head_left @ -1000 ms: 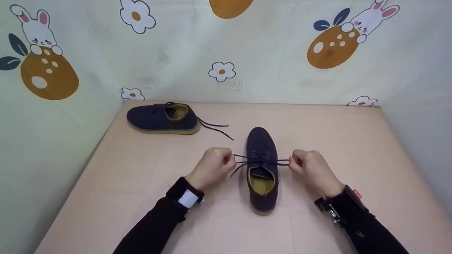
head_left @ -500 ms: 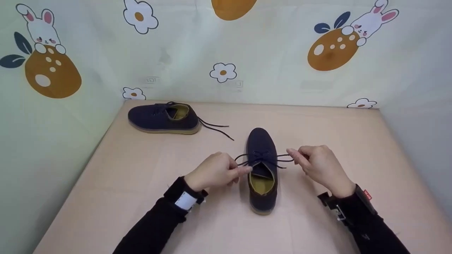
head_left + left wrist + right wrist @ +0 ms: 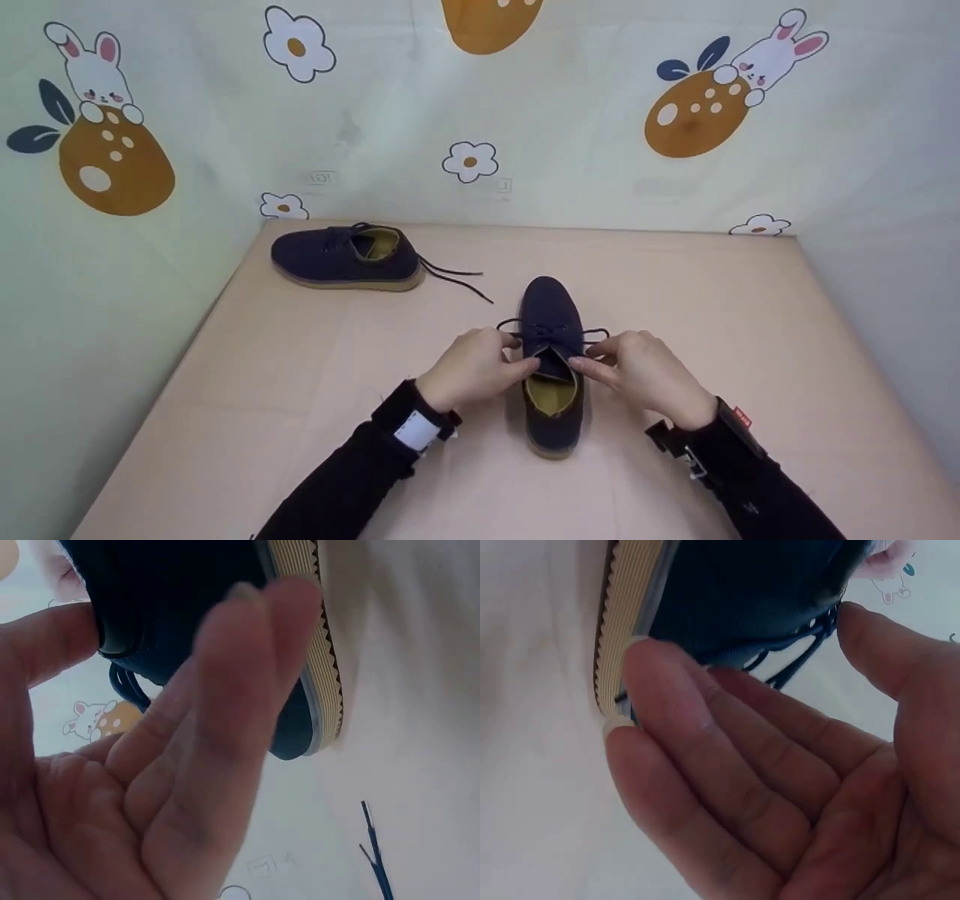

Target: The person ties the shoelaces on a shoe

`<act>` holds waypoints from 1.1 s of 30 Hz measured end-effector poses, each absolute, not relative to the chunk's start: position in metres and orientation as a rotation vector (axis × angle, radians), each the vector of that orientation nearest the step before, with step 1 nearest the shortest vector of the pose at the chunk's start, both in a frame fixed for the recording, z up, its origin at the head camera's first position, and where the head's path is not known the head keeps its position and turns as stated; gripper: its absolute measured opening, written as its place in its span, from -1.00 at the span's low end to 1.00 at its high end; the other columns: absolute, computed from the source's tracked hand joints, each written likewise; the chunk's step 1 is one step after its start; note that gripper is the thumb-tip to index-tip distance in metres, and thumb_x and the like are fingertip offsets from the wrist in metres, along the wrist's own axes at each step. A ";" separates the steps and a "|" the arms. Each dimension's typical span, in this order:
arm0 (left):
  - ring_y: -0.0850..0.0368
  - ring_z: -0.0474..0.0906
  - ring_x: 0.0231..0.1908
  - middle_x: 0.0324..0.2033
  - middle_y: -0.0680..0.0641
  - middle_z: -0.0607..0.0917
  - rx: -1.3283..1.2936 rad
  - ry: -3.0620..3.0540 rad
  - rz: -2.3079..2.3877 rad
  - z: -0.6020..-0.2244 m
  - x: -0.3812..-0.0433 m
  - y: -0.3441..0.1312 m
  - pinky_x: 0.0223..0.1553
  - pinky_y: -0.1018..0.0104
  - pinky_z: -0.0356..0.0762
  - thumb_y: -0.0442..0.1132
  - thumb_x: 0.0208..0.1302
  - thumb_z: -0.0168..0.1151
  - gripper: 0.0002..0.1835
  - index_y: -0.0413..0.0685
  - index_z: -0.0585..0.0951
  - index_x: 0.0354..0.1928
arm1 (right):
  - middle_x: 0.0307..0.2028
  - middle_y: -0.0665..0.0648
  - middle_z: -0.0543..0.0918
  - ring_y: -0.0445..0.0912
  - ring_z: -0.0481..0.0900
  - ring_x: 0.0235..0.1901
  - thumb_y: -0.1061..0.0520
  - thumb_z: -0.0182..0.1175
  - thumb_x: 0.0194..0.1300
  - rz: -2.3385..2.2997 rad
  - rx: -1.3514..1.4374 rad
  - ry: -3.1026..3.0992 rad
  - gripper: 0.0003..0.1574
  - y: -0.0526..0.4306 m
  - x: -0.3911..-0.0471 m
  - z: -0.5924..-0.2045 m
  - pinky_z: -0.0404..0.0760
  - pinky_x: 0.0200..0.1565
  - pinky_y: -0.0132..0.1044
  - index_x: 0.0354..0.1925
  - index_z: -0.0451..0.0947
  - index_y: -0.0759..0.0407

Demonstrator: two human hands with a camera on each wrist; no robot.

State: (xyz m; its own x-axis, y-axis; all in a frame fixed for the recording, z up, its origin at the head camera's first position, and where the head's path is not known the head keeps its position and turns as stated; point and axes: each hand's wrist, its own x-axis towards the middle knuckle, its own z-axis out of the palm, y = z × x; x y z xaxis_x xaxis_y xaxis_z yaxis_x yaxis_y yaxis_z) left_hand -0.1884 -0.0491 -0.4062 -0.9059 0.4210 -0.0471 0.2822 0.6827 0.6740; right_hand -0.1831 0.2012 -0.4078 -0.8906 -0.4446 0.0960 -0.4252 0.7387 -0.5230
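Observation:
A dark navy lace-up shoe (image 3: pixel 549 298) sits upright with its toe pointing away from me. Its laces are in a bow, one loop (image 3: pixel 508 322) out to the left and another loop (image 3: pixel 598 331) to the right. My left hand (image 3: pixel 474 369) holds the left edge of the shoe's opening, thumb over the edge and fingers along the outside. Opposite it, my right hand (image 3: pixel 651 379) pinches the right edge the same way. Both wrist views show the thumbs at the edge of the upper and the fingers beside the ribbed pale sole (image 3: pixel 626 622). Fingers partly cover the lace ends.
A matching shoe (image 3: pixel 341 259) stands at the back left, toe to the left, with its loose laces (image 3: pixel 454 281) trailing right over the pale pink tabletop (image 3: pixel 300 360). Behind it hangs a pale curtain (image 3: pixel 390 97) printed with rabbits and flowers.
Both hands have let go of the laces they were pulling sideways and moved in to the shoe's opening. The bow loops now stand out on each side by themselves.

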 end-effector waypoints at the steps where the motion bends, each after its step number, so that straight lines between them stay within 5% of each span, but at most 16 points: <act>1: 0.28 0.42 -0.71 -0.69 0.13 0.54 0.573 2.684 1.050 -0.407 -0.188 -0.048 -0.61 0.36 0.37 0.04 0.32 0.26 -0.61 -0.18 0.71 -0.13 | -0.42 -0.01 0.74 -0.26 0.50 -0.56 -0.32 0.19 0.33 -0.868 -0.716 2.889 -0.44 0.199 -0.182 -0.409 0.49 -0.44 -0.28 -0.23 0.78 0.11; 5: 0.25 0.43 -0.72 -0.74 0.16 0.50 0.557 2.579 1.185 -0.410 -0.185 -0.044 -0.66 0.42 0.33 -0.10 0.33 0.26 -0.79 -0.11 0.68 -0.24 | -0.44 0.01 0.74 -0.23 0.50 -0.63 -0.28 0.25 0.31 -0.926 -0.642 2.842 -0.47 0.192 -0.179 -0.410 0.47 -0.51 -0.29 -0.19 0.76 0.14; 9: 0.26 0.45 -0.72 -0.74 0.17 0.53 0.493 2.558 1.288 -0.413 -0.185 -0.037 -0.67 0.44 0.32 -0.23 0.24 0.26 -0.92 -0.08 0.66 -0.35 | -0.65 -0.09 0.60 -0.23 0.44 -0.73 -0.09 0.30 0.29 -0.918 -0.586 2.853 -0.68 0.187 -0.175 -0.409 0.41 -0.61 -0.31 -0.36 0.70 0.14; 14: 0.32 0.39 -0.77 -0.79 0.19 0.47 0.494 2.652 1.313 -0.412 -0.192 -0.024 -0.69 0.45 0.29 -0.30 0.15 0.24 -0.90 -0.01 0.61 -0.51 | -0.63 -0.07 0.53 -0.21 0.39 -0.68 0.10 0.25 0.24 -0.903 -0.528 2.928 -0.82 0.186 -0.176 -0.407 0.37 -0.59 -0.32 -0.46 0.60 0.15; 18: 0.31 0.44 -0.76 -0.78 0.15 0.55 0.502 2.672 1.363 -0.405 -0.206 -0.007 -0.68 0.45 0.35 -0.31 0.15 0.28 -0.91 -0.05 0.65 -0.49 | -0.37 0.19 0.72 -0.06 0.64 -0.47 0.15 0.22 0.29 -0.964 -0.484 2.958 -0.76 0.198 -0.185 -0.397 0.61 -0.40 -0.20 -0.20 0.66 0.31; 22: 0.27 0.52 -0.73 -0.72 0.10 0.62 0.481 2.626 1.451 -0.396 -0.232 0.021 -0.64 0.42 0.49 -0.33 0.17 0.28 -0.92 -0.15 0.71 -0.33 | -0.14 0.37 0.70 0.09 0.71 -0.29 0.16 0.19 0.34 -0.995 -0.443 3.021 -0.55 0.219 -0.203 -0.384 0.66 -0.27 -0.08 0.11 0.57 0.42; 27: 0.20 0.59 -0.68 -0.68 0.04 0.65 0.450 2.594 1.505 -0.392 -0.260 0.057 -0.59 0.39 0.57 -0.34 0.20 0.27 -0.93 -0.19 0.69 -0.38 | -0.31 0.22 0.68 -0.05 0.57 -0.50 0.15 0.17 0.36 -0.975 -0.367 3.078 -0.55 0.248 -0.228 -0.377 0.48 -0.45 -0.22 0.14 0.58 0.35; 33: 0.18 0.59 -0.64 -0.64 0.04 0.63 0.372 2.545 1.526 -0.391 -0.285 0.095 -0.59 0.42 0.53 -0.32 0.21 0.30 -0.94 -0.17 0.67 -0.38 | -0.32 0.21 0.66 -0.07 0.54 -0.52 0.14 0.14 0.39 -0.985 -0.263 3.065 -0.55 0.279 -0.248 -0.377 0.47 -0.46 -0.24 0.16 0.56 0.34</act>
State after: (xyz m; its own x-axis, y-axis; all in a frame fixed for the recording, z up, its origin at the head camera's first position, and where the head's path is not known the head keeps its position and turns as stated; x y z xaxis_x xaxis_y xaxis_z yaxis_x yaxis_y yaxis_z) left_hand -0.2849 0.0946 -0.3915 -0.9578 0.2876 -0.0021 0.1336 0.4516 0.8822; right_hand -0.2484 0.2792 -0.3771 -0.9828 -0.1276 0.1332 -0.1813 0.8011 -0.5704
